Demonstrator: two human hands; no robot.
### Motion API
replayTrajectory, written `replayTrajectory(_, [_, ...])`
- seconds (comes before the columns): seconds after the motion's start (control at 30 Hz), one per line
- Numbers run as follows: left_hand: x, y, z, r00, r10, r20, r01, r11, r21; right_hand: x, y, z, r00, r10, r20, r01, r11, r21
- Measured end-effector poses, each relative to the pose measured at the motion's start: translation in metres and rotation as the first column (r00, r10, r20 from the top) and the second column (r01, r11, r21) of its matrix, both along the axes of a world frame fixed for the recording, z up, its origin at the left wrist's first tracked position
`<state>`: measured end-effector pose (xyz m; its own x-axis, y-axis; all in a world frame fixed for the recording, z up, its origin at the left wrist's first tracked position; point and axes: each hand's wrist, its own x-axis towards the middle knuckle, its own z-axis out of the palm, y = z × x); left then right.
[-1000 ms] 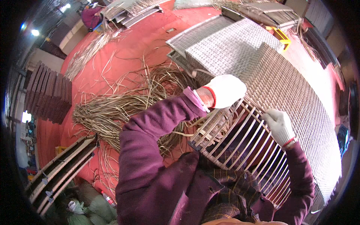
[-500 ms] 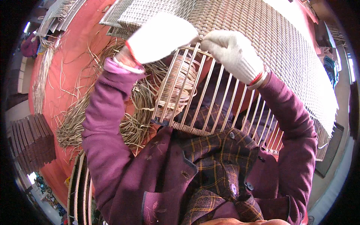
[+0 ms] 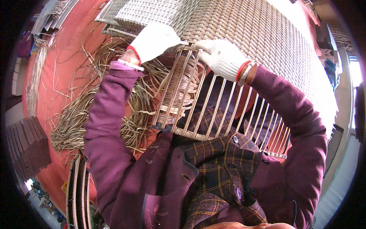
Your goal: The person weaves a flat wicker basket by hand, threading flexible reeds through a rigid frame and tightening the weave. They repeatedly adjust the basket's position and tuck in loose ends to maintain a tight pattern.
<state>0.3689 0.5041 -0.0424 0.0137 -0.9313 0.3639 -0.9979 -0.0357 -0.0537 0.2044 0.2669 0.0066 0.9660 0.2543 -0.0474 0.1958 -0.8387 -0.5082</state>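
Both hands in white knit gloves with red cuffs, up at the corner where the woven panel (image 3: pixel 244 28) meets the bare rods (image 3: pixel 210 119) of the same wicker piece. Left hand (image 3: pixel 154 42) at the left end of that edge, glare washes out its fingers, cannot tell if it grips anything. Right hand (image 3: pixel 222 57) just beside it, over the upper ends of the rods, fingers bent in toward the edge; cannot tell if a strand is pinched. Wicker piece is in front of the person, rods toward the torso, weave beyond. Coiled strands (image 3: pixel 176 89) show behind the leftmost rods. Loose strand heap (image 3: pixel 74 128) left of it, on red floor covering (image 3: pixel 57 70). Dark brown stack (image 3: pixel 28 149) far left.
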Motion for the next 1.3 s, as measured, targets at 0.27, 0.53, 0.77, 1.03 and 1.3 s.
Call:
replayTrajectory(0.27, [0.017, -0.019, -0.002, 0.95, -0.062, -0.307, 0.107, 0.985, 0.132, 0.01, 0.0, 0.002, 0.956, -0.033, -0.29, 0.062, 0.994, 0.092])
replayTrajectory(0.53, [0.012, -0.016, -0.002, 0.551, 0.293, -0.782, -0.057, 0.948, 0.315, 0.021, 0.004, -0.002, 0.88, -0.155, -0.45, 0.249, 0.955, 0.159])
replayTrajectory(0.77, [0.011, -0.021, -0.024, 0.925, -0.032, -0.379, 0.041, 0.999, 0.015, 0.018, 0.005, -0.006, 0.794, -0.28, -0.539, 0.507, 0.794, 0.335])
replayTrajectory(1.03, [-0.005, -0.02, -0.014, 0.952, -0.079, -0.295, 0.06, 0.996, -0.073, 0.051, -0.002, -0.048, 0.984, 0.174, 0.028, -0.118, 0.767, -0.631])
replayTrajectory(1.3, [-0.026, -0.029, 0.008, 0.963, 0.243, -0.118, -0.25, 0.967, -0.047, 0.027, -0.007, -0.006, 0.968, -0.159, 0.192, 0.176, 0.982, -0.076])
